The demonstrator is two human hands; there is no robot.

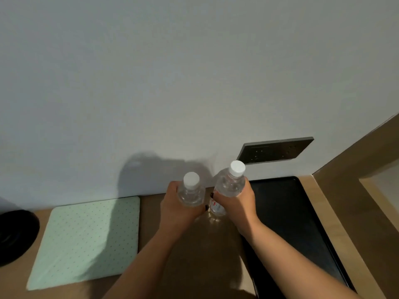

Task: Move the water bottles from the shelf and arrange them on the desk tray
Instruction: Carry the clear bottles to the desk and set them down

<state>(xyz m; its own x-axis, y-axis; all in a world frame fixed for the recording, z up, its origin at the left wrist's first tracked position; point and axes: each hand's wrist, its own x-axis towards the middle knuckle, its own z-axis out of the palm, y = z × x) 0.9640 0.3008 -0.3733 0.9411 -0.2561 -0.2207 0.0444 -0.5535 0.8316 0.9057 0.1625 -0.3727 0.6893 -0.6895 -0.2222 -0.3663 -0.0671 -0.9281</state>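
Over the brown wooden tabletop (194, 255), near the wall, both hands carry a bottle each. Left hand (179, 209) has its fingers curled round a clear plastic water bottle with white screw cap (191, 192), gripped at the shoulder. Right hand (237, 200) wraps a second clear white-capped bottle with a red-printed label (228, 184), tilted slightly toward the wall. Both bottles sit just left of the flat black rectangular tray (287, 212), not yet on it; can't tell if their bases touch the tabletop.

Risks, as judgement: the bottles are near each other, so swinging both right together could knock them. The tray has a raised rim; a low base could catch it and tip. The tilted right bottle set down off-vertical may topple. Smooth plastic could slip in the grip. Pale green dotted mat (90, 240) and dark round object (15, 234) lie well left, out of the path.
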